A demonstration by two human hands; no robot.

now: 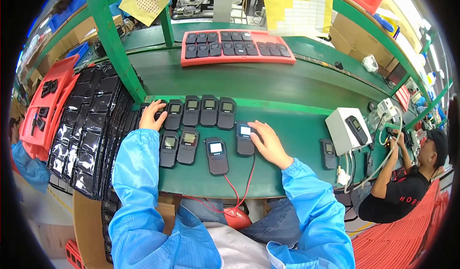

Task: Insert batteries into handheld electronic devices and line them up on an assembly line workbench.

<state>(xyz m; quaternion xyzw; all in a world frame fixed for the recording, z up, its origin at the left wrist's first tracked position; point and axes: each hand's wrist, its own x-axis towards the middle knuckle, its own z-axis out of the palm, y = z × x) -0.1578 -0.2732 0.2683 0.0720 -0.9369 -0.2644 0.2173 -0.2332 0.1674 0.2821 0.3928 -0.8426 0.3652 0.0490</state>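
My left hand lies at the left end of a back row of black handheld meters, fingers apart over one it partly covers. Against the right edge of a meter with a lit screen rests my right hand, its fingers stretched out. A second lit meter lies just left of that one. Red cables run from the lower ends of both lit meters over the table's front edge. Two more meters with unlit grey screens lie in front of the back row.
Stacked black plastic trays stand left, beside red trays. A red tray of meters sits beyond the green rail. At right are a white box with a meter on it, hoses, another meter and a co-worker.
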